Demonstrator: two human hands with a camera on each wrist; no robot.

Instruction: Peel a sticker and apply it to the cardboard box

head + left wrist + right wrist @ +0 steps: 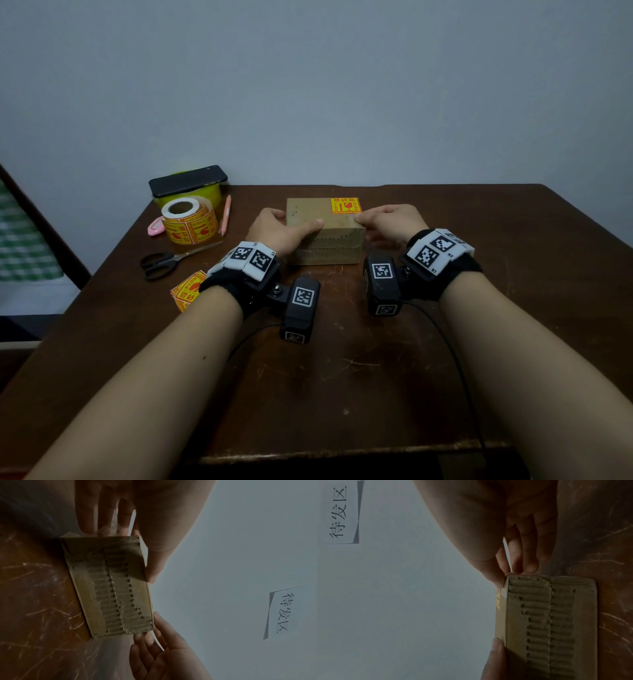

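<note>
Left hand point(279, 230) gripping cardboard box point(325, 236), right hand point(388, 222) gripping its stickered corner

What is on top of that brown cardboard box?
An orange and yellow sticker sits on the brown cardboard box's far right corner. The left hand's thumb and right hand's fingertips touch its near top edge.

Colours on the dark brown table point(445, 342).
The cardboard box point(325, 236) was tan; its sticker point(346, 205) yellow with red print; the scissors point(164, 262) black.
</note>
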